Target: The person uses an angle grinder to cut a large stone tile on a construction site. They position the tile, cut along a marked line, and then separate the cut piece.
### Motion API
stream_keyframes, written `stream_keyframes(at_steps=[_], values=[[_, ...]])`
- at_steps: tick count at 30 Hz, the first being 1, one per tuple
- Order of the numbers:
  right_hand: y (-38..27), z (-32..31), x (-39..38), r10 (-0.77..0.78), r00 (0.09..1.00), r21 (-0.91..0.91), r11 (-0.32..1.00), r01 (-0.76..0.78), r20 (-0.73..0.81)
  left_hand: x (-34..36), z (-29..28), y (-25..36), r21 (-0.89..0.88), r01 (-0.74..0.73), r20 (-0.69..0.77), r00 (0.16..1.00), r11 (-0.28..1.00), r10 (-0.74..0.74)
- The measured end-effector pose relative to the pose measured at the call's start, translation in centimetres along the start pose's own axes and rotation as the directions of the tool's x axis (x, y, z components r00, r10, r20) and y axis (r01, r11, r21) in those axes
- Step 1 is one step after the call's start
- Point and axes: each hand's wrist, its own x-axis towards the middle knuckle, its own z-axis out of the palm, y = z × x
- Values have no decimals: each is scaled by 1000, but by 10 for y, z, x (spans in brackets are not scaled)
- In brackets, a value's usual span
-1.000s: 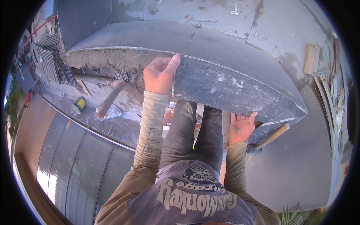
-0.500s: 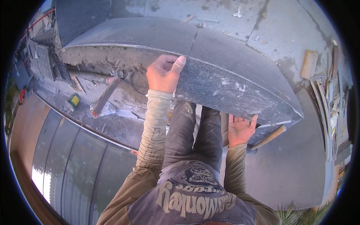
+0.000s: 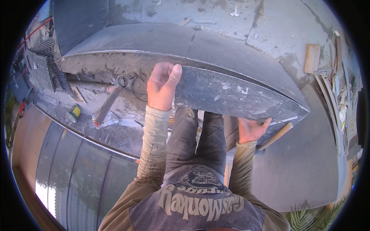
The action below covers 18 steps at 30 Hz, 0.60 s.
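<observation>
A long dark grey stone slab with pale smears spans between my hands. My left hand grips its left end, thumb on the upper corner and fingers curled behind. Under the near edge, toward the slab's right end, my right hand holds it with the thumb stretched out to the right and the fingers partly hidden beneath. A narrow dark gap separates the slab's far edge from the curved grey top of the wall. Rough mortar shows left of my left hand. Beside my right hand rests a wooden-handled tool.
A grey pipe sticks up at the left, near a green and yellow can. Ribbed grey pieces lie farther left. Wood strips and a wooden block lie at the right. Glass panels stand at lower left.
The slab's left end has come away from the wall's top edge toward me, opening a gap. My left hand moved with it, slightly nearer and left. My right hand has turned under the near edge.
</observation>
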Motion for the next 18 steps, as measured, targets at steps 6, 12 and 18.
stream_keyframes(at_steps=[6,12,18], values=[[-3,-9,-5,11,999,6,1000,-11,43,-22,-7,-8,-313,43,-4,999,949,-46],[1,13,-21,-61,998,82,995,60,11,-50,-25,-4,-505,-33,21,998,863,51],[1,23,-38,-115,992,-6,993,116,54,-73,-50,-11,-588,-25,70,994,809,81]])
